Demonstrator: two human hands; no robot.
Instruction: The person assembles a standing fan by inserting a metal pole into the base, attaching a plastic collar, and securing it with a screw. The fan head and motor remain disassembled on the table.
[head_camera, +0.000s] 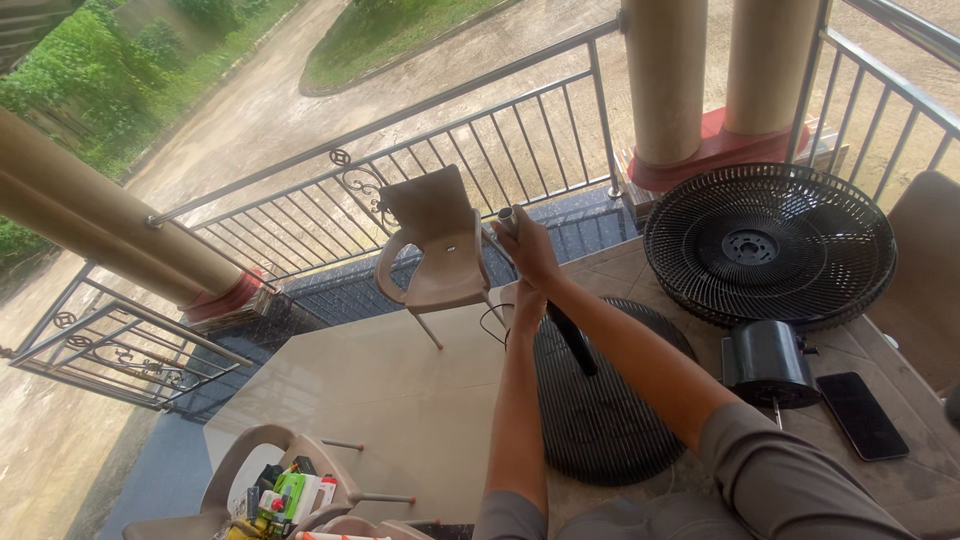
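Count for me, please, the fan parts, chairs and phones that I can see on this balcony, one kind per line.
Fan parts: 4 (grille, round base, motor, pole held by the right hand, with the left hand below it)
Chairs: 3 (one by the railing, one at the bottom left, one at the right edge)
Phones: 1
Total: 8

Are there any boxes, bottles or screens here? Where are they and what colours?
Phone: lies flat on the tiled floor at the right, beside the fan motor; a black rectangle with a dark screen.
Green and white package: in the seat of the tan plastic chair at bottom left; boxy.
Small bottles and tubes: same chair seat, red and yellow; too small to tell more.
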